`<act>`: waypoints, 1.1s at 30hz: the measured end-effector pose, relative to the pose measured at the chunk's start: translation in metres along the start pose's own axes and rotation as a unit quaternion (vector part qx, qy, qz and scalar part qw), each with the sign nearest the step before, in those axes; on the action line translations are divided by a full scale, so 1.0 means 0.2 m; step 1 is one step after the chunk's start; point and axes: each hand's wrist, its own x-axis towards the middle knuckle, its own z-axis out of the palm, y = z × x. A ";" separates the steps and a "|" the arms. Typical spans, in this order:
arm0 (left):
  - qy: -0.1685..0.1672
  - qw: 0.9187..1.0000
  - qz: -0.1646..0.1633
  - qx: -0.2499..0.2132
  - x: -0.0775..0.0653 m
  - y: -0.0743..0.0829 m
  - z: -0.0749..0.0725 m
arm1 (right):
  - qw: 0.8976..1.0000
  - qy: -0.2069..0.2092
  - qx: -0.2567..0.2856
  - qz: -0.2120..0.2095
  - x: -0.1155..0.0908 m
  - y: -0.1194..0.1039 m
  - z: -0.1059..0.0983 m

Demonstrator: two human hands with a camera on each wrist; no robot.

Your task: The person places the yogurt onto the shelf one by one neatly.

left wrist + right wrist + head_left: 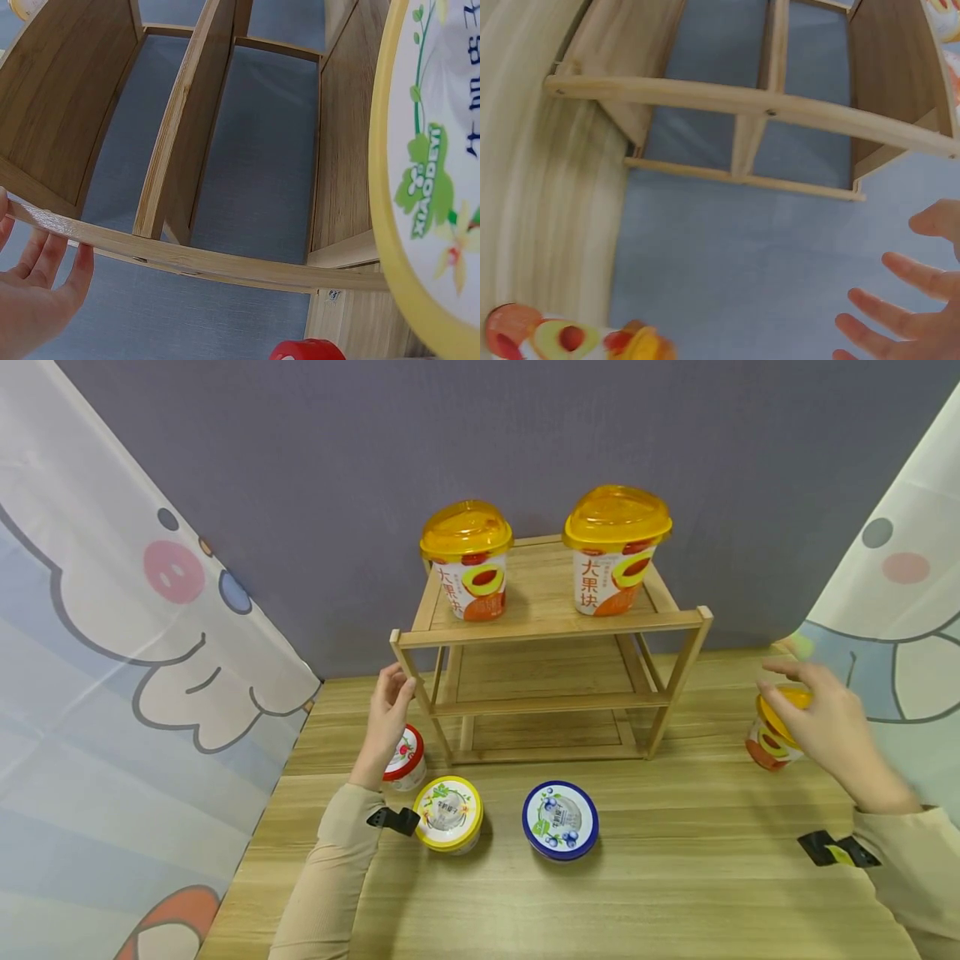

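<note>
A wooden rack [555, 700] stands against the wall, its front left post [187, 257] beside my left hand [387, 717]. In the left wrist view the fingers are bent at this post, tips partly hidden by it, the thumb side cut off by the frame. To the right, my right hand [834, 722] hovers with loosely bent, spread fingers and holds nothing. Partly behind it in the head view is a peach cup [769, 747] with a yellow lid. In the right wrist view the fingers [885, 315] are apart from that cup.
Two peach cups [480, 581] [613, 572] with domed lids stand on the top shelf. On the table are a red-lidded tub [408, 767] by the left forearm, a yellow-lidded tub [450, 814] and a blue-lidded tub [560, 820]. Cartoon curtains [97, 635] flank both sides.
</note>
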 end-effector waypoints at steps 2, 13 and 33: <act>0.001 1.000 -0.002 0.002 0.00 0.00 0.00 | 1.000 -0.007 -0.007 0.006 0.00 0.03 0.00; -0.008 1.000 -0.021 0.008 -0.01 0.00 -0.01 | 0.999 -0.014 -0.020 0.024 -0.01 0.19 0.02; -0.004 1.000 -0.003 -0.004 0.00 -0.01 -0.01 | 0.988 -0.071 -0.104 0.089 -0.02 0.39 0.05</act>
